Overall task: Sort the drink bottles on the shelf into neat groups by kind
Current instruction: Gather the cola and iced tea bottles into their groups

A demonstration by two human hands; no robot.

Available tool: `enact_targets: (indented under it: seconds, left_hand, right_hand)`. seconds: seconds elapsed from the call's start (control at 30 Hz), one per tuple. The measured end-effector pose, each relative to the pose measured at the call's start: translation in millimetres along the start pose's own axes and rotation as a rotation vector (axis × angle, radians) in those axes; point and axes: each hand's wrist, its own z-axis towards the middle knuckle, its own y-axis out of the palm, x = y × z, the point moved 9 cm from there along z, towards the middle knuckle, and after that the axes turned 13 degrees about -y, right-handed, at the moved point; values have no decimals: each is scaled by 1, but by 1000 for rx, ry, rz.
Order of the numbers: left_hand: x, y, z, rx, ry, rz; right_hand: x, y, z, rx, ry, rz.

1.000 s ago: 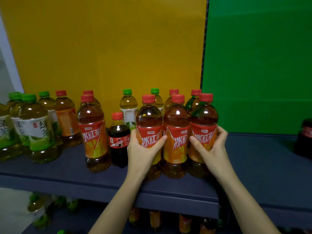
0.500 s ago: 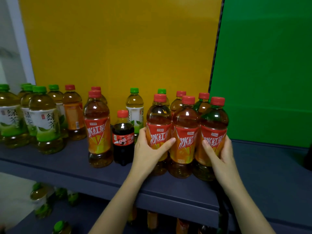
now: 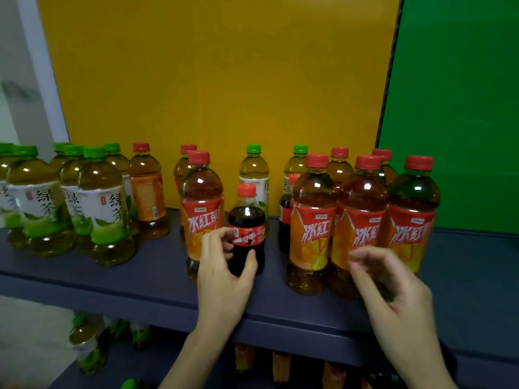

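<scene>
A small dark cola bottle point(image 3: 247, 220) with a red cap stands mid-shelf, and my left hand point(image 3: 224, 276) wraps it, fingers on the label's left and thumb low on its right. Just left of it stands one red-capped iced tea bottle point(image 3: 200, 209). To the right, three iced tea bottles point(image 3: 362, 220) form a tight front row, with more red caps behind them. My right hand point(image 3: 393, 287) hovers in front of that row, fingers loosely curled and apart, holding nothing. A second cola bottle point(image 3: 285, 217) is half hidden behind the row. Several green tea bottles point(image 3: 101, 209) cluster at the left.
Two green-capped bottles point(image 3: 254, 175) stand at the back against the yellow panel, and an orange-labelled iced tea bottle point(image 3: 146, 192) sits beside the green tea group. The dark shelf point(image 3: 140, 276) has bare room at its right end. More bottles point(image 3: 87, 341) stand on the shelf below.
Both hands have left the row of three iced tea bottles. My left hand moved left onto the small cola bottle; my right hand drew back towards me. The view has shifted left.
</scene>
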Motion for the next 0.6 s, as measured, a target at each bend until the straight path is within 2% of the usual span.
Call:
enact_targets:
  seconds: [0.17, 0.3, 0.47, 0.6]
  left_hand:
    - [-16, 5, 17, -158, 12, 48]
    - [-29, 23, 33, -314, -20, 52]
    - [-43, 50, 45, -545, -150, -40]
    - [-47, 46, 50, -525, -157, -119]
  right_hand:
    - [-22, 73, -10, -149, 57, 49]
    - [-24, 121, -13, -203, 122, 34]
    - [-8, 149, -3, -128, 276, 37]
    - [10, 166, 6, -69, 349, 3]
